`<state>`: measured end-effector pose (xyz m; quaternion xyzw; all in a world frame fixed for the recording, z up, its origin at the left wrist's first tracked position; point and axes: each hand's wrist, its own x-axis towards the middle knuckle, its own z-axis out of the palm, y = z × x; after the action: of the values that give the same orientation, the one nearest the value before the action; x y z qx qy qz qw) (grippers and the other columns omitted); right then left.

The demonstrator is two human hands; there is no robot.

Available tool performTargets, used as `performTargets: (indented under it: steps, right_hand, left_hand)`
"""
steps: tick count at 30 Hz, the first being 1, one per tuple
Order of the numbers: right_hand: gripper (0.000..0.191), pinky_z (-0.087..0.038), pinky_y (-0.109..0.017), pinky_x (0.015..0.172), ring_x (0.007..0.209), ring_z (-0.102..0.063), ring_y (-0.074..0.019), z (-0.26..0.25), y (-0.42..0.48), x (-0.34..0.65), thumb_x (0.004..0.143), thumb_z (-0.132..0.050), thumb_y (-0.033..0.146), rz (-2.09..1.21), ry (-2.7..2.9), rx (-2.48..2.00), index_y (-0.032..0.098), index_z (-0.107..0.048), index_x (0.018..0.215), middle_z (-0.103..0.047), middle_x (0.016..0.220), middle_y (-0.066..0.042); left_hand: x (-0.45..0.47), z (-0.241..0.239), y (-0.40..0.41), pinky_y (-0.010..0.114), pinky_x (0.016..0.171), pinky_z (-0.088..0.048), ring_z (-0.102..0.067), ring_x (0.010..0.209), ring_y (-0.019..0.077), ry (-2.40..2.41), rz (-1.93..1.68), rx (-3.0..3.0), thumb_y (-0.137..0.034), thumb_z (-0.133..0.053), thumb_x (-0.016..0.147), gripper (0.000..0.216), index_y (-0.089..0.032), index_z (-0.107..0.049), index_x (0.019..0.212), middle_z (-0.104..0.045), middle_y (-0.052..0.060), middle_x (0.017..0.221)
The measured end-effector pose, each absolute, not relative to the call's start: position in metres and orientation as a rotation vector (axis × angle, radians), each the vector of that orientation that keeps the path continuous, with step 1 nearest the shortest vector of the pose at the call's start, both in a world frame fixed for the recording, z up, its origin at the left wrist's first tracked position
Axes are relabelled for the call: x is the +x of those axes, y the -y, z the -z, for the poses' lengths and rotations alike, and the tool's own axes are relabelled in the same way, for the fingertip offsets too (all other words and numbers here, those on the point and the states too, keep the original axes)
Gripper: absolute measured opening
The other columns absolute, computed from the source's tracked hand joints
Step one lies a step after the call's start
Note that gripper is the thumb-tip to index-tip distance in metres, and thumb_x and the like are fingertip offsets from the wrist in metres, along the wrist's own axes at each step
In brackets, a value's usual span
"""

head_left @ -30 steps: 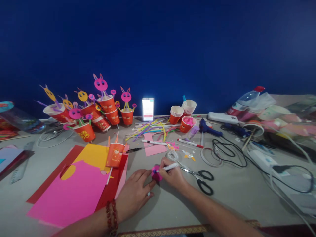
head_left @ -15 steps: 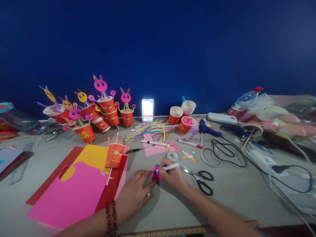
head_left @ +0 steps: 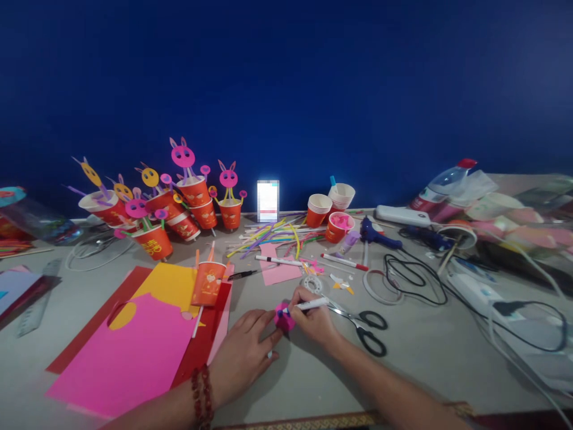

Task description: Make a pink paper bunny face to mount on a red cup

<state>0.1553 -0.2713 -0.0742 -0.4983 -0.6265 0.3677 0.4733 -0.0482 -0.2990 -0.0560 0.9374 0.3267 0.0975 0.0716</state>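
Between left hand and right hand, pink disc, left spread against it, right pinching marker

We are facing a lit screen, which is standing before a blue wall. Just in front of the screen, pipe cleaners are lying in a loose heap. To its right, stacked cups are standing upright; farther right, a blue glue gun and a white box are resting. Well right of the screen, a red-capped bottle is tilting, and nearer us a power strip is lying. On our side of the screen, rightward, we are seeing a tape roll and scissors. Far left of it, a ruler is lying.
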Motion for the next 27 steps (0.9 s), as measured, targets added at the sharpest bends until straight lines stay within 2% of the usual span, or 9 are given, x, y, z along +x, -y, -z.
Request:
performTargets:
  steps: [6, 15, 27]
  right_hand:
    - [0.012, -0.031, -0.026, 0.052, 0.054, -0.042, -0.0136, 0.0704, 0.2721, 0.1545, 0.069, -0.050, 0.014, -0.916, 1.517, -1.216, 0.022, -0.048, 0.060, -0.047, 0.056, 0.004]
    - [0.013, -0.032, -0.027, 0.052, 0.054, -0.043, -0.0139, 0.0706, 0.2716, 0.1550, 0.069, -0.051, 0.012, -0.914, 1.515, -1.197, 0.022, -0.050, 0.062, -0.049, 0.057, 0.003]
    - [0.011, -0.033, -0.028, 0.053, 0.055, -0.044, -0.0150, 0.0715, 0.2718, 0.1561, 0.070, -0.051, 0.013, -0.901, 1.520, -1.195, 0.023, -0.050, 0.063, -0.049, 0.058, 0.003]
  left_hand:
    - [-0.0483, 0.0576, 0.2988, 0.047, 0.102, -0.045, -0.045, 0.120, 0.0288, -0.990, -0.317, 2.818, -0.023, -0.069, 0.084, 0.053, -0.022, -0.049, 0.134, -0.050, 0.010, 0.134]
    - [-0.0480, 0.0559, 0.2985, 0.046, 0.099, -0.047, -0.048, 0.118, 0.0275, -0.990, -0.351, 2.843, -0.027, -0.066, 0.087, 0.046, -0.022, -0.051, 0.130, -0.053, 0.011, 0.132]
    - [-0.0479, 0.0554, 0.2989, 0.048, 0.102, -0.044, -0.046, 0.120, 0.0289, -0.993, -0.293, 2.821, -0.024, -0.066, 0.087, 0.048, -0.021, -0.049, 0.132, -0.050, 0.011, 0.135]
